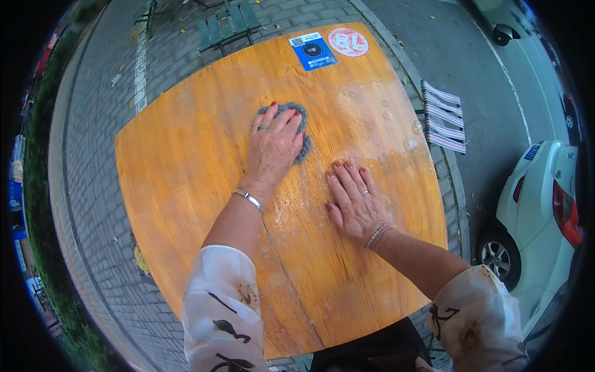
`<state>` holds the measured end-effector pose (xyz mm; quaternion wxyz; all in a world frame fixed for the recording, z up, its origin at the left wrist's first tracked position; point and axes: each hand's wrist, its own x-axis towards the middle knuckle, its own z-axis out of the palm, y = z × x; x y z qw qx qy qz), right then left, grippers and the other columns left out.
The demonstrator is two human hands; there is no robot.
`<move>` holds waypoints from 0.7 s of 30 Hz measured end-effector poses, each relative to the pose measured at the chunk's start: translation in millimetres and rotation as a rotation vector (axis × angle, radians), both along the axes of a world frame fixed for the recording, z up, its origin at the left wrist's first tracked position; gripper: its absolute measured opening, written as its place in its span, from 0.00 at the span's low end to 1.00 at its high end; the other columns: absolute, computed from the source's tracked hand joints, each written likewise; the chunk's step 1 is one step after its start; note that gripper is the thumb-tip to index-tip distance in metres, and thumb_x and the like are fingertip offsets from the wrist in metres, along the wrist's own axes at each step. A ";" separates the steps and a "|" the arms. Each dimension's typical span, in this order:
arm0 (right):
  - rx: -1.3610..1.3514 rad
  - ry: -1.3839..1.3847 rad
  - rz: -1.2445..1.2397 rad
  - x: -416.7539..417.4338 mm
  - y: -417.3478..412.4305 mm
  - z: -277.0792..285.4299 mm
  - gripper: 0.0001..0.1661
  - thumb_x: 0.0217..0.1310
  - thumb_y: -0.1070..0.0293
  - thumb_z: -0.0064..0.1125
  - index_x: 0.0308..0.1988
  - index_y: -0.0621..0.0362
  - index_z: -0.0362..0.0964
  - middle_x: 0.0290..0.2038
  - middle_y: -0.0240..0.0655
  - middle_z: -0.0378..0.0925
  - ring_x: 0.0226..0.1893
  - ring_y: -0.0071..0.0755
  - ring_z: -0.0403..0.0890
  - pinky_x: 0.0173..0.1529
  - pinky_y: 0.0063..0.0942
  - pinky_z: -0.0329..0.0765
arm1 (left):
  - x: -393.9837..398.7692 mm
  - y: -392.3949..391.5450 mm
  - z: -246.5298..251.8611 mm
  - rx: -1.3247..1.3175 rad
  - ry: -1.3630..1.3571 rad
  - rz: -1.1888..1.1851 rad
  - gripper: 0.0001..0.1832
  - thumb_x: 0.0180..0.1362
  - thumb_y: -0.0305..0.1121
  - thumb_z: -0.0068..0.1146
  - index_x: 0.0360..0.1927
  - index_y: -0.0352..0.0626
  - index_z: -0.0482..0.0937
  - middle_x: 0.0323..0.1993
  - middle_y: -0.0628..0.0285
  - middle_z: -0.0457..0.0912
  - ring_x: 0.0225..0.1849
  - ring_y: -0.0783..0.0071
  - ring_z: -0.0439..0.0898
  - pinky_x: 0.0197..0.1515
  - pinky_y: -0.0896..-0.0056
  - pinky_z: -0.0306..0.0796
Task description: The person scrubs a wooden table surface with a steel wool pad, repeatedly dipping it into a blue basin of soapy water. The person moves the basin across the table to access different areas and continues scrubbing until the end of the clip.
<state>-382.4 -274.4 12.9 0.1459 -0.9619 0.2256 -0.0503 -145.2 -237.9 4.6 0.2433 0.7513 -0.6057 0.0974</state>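
My left hand (pixel 274 137) presses a grey cloth or scrubbing pad (pixel 302 116) onto the wooden tabletop (pixel 186 162), a little above its middle. The pad shows past my fingertips and along the thumb side. My right hand (pixel 354 200) rests palm down on the wood, lower and to the right, fingers slightly apart, nothing seen in it. Wet, shiny streaks lie between the hands, and whitish suds with a few bubbles spread over the right part of the top. A blue card with a printed code (pixel 313 51) and a round red-and-white sticker (pixel 348 43) are at the far edge.
Beyond the far edge stands a green slatted seat (pixel 228 25). A striped folding stool (pixel 444 116) is beside the right edge. A white car (pixel 534 209) is parked on the road at right. Grey paving (pixel 107 186) and a hedge (pixel 46 209) lie to the left.
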 end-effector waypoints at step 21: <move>0.049 0.073 -0.013 0.7 -1.6 -0.3 0.37 0.70 0.53 0.50 0.71 0.59 0.59 0.77 0.41 0.55 0.79 0.45 0.50 0.80 0.48 0.43 | -10.0 84.7 -2.4 0.155 0.039 0.026 0.22 0.59 0.40 0.65 0.55 0.43 0.83 0.60 0.54 0.79 0.69 0.44 0.69 0.71 0.45 0.63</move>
